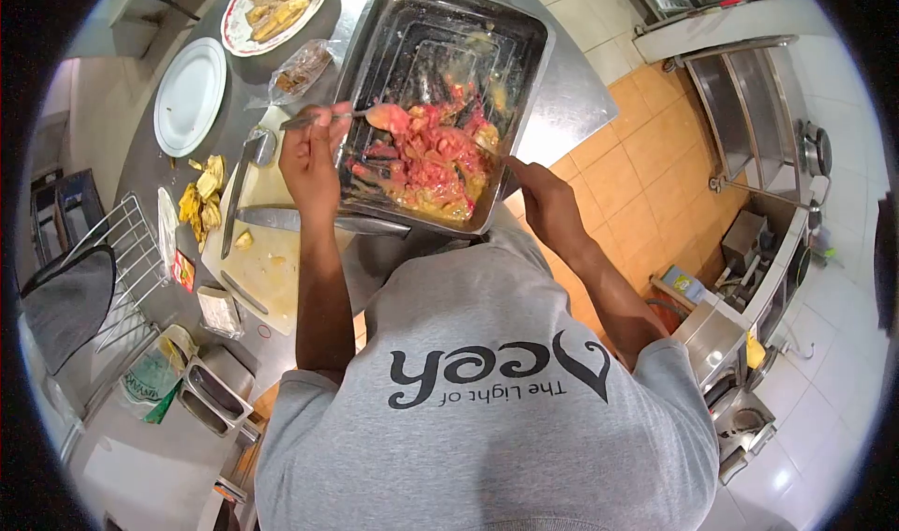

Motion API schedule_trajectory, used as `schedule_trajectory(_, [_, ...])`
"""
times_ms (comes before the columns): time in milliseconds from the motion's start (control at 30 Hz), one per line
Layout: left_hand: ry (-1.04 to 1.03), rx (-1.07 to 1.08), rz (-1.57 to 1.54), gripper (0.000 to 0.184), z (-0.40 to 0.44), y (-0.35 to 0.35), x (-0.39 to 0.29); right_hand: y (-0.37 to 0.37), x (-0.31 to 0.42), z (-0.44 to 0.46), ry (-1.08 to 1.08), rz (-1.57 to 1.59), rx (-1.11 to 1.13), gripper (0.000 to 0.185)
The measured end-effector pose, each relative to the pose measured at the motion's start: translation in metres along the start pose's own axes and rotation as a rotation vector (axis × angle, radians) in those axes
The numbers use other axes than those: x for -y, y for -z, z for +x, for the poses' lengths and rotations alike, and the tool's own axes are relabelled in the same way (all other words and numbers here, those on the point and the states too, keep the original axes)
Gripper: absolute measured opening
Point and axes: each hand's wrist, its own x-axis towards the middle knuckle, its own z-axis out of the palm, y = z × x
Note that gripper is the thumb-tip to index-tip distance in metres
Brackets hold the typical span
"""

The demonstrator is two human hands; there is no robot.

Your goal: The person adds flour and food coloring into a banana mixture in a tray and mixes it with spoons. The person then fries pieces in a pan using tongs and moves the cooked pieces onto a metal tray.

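My left hand [312, 161] is closed around the handle of a metal spoon [348, 114]. The spoon's bowl, coated in pale pink, rests over a red and yellow soft food mixture [435, 152]. This mixture lies in a dark rectangular baking pan [389, 39], spread over the half nearer me. At the pan's right rim, my right hand [546, 199] is closed on what looks like a thin utensil [503, 154] reaching into the mixture; its kind is hard to make out.
Left of the pan lie a cutting board [276, 273] with a large knife [270, 217], banana peels [201, 203], a white plate [190, 95] and a plastic bag [302, 70]. A patterned plate [234, 33] holds browned slices. A wire rack [131, 250] stands far left.
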Motion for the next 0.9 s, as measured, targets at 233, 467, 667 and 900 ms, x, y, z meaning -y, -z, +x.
schedule_trajectory(233, [-0.153, 0.081, 0.071, 0.013, 0.017, -0.017, 0.026, 0.022, 0.005, -0.02, 0.091, -0.214, 0.224, 0.057])
schedule_trajectory(467, [-0.136, 0.213, 0.089, 0.015, 0.011, -0.029, 0.038, 0.044, 0.005, -0.03, 0.159, -0.287, 0.173, 0.055])
schedule_trajectory(667, [-0.091, 0.292, 0.06, 0.013, -0.018, -0.036, 0.036, 0.048, -0.005, -0.012, 0.084, -0.384, -0.129, 0.045])
schedule_trajectory(900, [-0.22, 0.405, 0.073, 0.01, -0.052, -0.025, 0.022, 0.018, 0.016, -0.003, -0.035, -0.517, -0.076, 0.035])
